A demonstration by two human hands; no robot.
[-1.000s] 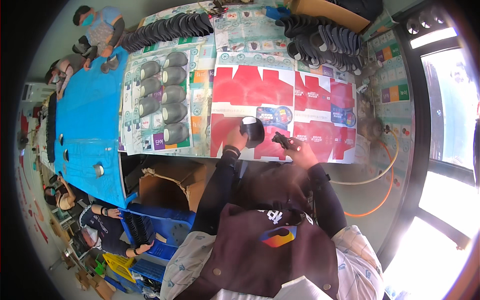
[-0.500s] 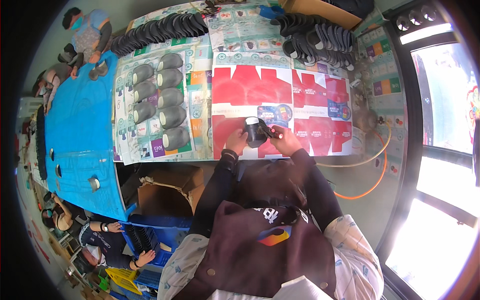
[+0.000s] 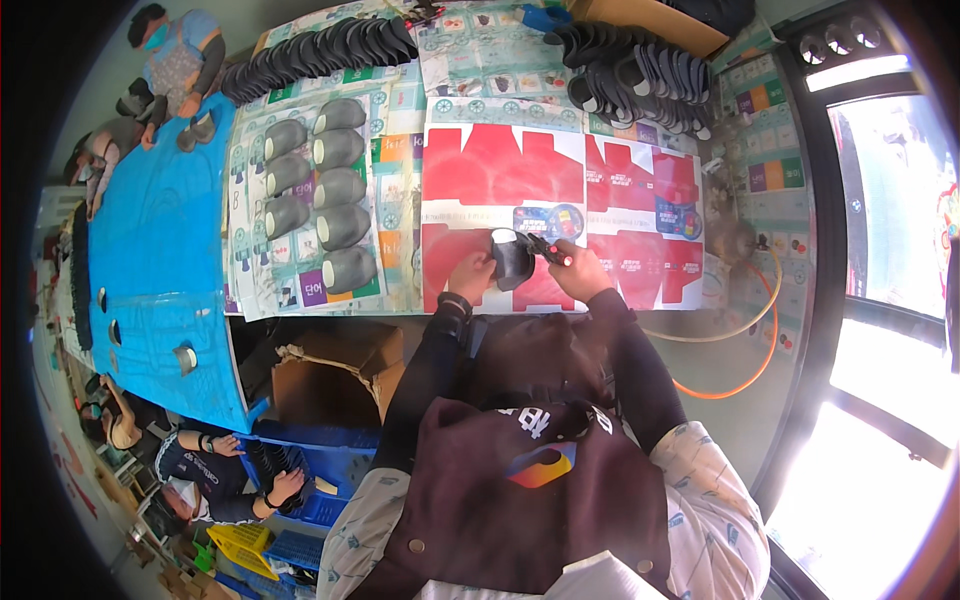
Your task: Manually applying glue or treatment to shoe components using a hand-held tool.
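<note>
My left hand point(image 3: 470, 274) grips a black curved shoe piece point(image 3: 511, 259) over the red printed cardboard sheets point(image 3: 500, 170) on the table. My right hand point(image 3: 580, 270) holds a small tool with a red handle point(image 3: 552, 250) whose tip touches the black piece. Both hands are close together at the table's near edge. To the left, several grey shoe pieces point(image 3: 315, 190) lie in two rows on printed paper.
Stacks of black shoe pieces point(image 3: 640, 80) stand at the back right, and a long row point(image 3: 310, 55) at the back left. A blue sheet point(image 3: 160, 260) covers the left table where other people point(image 3: 170, 60) work. Cardboard box point(image 3: 335, 370), blue crates point(image 3: 310, 470), orange hose point(image 3: 745, 340).
My right hand has come in from the right and brought the red-handled tool up against the black piece. My left hand has kept hold of the piece.
</note>
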